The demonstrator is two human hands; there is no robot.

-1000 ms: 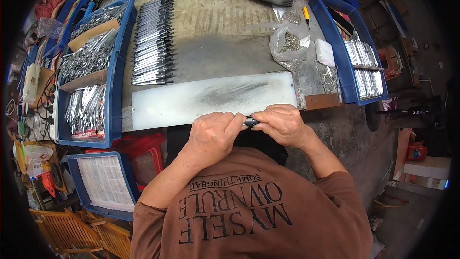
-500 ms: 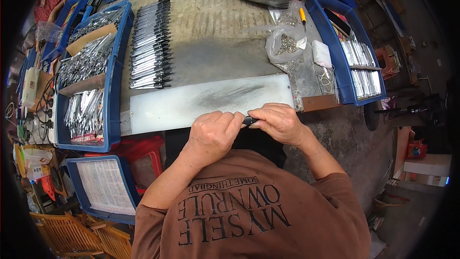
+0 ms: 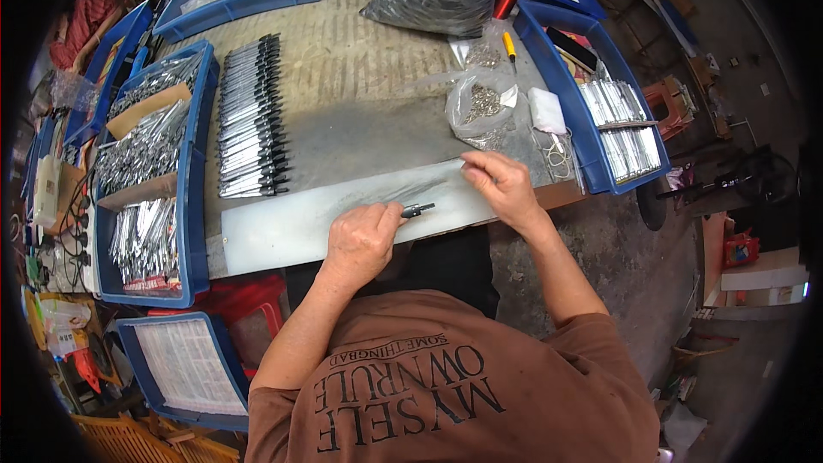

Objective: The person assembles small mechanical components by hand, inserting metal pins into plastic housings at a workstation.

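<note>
Poking out of the left hand [image 3: 363, 238], the pen [image 3: 418, 210] points right, its long way running left to right over the board [image 3: 274, 227]. The left hand curls around it and is nearer. The right hand [image 3: 504, 189] sits apart, to the right and farther, fingers bent; I cannot tell if it pinches anything.

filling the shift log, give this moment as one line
left hand: holding black pen-like piece | right hand: apart from it, contents unclear | white board: dark-smudged

Soft light, dark corners, bowed edges
</note>
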